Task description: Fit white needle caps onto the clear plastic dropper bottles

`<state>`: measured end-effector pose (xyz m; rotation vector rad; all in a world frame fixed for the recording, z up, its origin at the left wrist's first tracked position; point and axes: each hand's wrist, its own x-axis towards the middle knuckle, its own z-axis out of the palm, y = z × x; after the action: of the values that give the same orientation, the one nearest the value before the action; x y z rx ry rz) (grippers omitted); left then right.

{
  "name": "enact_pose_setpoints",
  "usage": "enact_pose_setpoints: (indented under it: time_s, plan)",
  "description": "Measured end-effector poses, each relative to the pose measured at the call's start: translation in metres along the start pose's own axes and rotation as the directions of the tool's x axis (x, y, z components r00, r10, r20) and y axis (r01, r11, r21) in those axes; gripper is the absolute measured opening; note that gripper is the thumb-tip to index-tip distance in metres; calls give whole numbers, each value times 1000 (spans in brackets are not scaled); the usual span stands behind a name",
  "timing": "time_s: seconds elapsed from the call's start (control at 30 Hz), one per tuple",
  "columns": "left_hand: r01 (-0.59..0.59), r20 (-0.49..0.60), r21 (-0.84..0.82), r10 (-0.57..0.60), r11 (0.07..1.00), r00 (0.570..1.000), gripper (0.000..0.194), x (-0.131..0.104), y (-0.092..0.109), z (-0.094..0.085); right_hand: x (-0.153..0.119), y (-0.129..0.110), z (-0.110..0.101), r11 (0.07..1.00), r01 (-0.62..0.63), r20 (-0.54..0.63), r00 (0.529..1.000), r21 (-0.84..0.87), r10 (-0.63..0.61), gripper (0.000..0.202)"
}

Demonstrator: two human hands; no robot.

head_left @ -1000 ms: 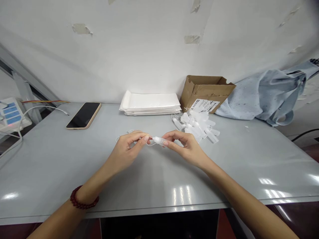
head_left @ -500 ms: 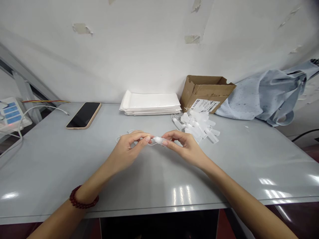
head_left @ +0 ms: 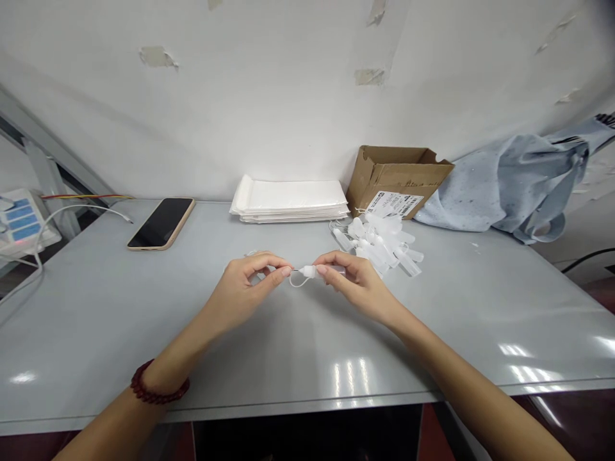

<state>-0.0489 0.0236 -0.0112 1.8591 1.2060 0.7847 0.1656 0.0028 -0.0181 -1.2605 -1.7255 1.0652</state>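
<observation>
A small translucent squeeze bottle point(head_left: 310, 271) with a thin needle tip lies level between my two hands over the table. My right hand point(head_left: 353, 278) is closed round its body with thumb and fingertips. Toward the left, the needle points at my left hand point(head_left: 252, 282), whose thumb and forefinger pinch the small tethered cap, mostly hidden by the fingertips. A thin white strap point(head_left: 300, 285) loops below the needle, from the bottle's neck to those fingertips. Part of a white loop shows behind my left hand.
Behind my right hand lies a pile of similar bottles point(head_left: 384, 243). A cardboard box point(head_left: 398, 179), white padded envelopes point(head_left: 293, 195) and a pale blue cloth bag point(head_left: 485, 186) stand along the wall. A phone point(head_left: 162, 223), a white cable point(head_left: 86, 205) and a power strip point(head_left: 24, 221) are left.
The gap between my hands has widened slightly, with the bottle shifting a little right. More of the needle shows, and the strap now hangs in a fuller loop.
</observation>
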Motion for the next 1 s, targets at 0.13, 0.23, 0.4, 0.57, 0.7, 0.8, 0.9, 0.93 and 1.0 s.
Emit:
enact_pose_setpoints:
  time_s: [0.13, 0.23, 0.4, 0.57, 0.7, 0.8, 0.9, 0.93, 1.0]
  plan:
    - [13, 32, -54, -12, 998, 999, 25, 0, -1, 2, 0, 1, 0, 1000, 14, -3, 1000, 3, -14, 27]
    - [32, 42, -95, -28, 995, 999, 23, -1, 1, 3, -1, 0, 1, 1000, 23, 25, 999, 12, -24, 27]
    - [48, 30, -133, -44, 990, 999, 21, -2, 6, 3, -2, -1, 2, 999, 29, 58, 998, 27, -31, 27]
    - [41, 29, -131, -38, 991, 999, 20, -2, 6, 5, -2, 0, 3, 999, 36, 69, 997, 27, -38, 26]
    - [22, 28, -127, -18, 992, 999, 21, -1, 4, 6, -2, 1, 4, 999, 42, 70, 997, 17, -43, 25]
    - [23, 27, -130, -20, 991, 999, 20, 0, 3, 7, -2, 2, 5, 999, 37, 69, 997, 9, -37, 24]
    - [33, 28, -144, -30, 989, 999, 19, 0, 1, 7, -1, 1, 5, 999, 36, 70, 997, 7, -36, 24]
    - [33, 29, -148, -29, 988, 999, 19, 0, 1, 7, -1, 1, 6, 999, 35, 71, 997, 7, -35, 24]
    - [30, 35, -158, -25, 987, 999, 19, 0, 0, 7, -1, 1, 6, 999, 33, 73, 997, 10, -34, 23]
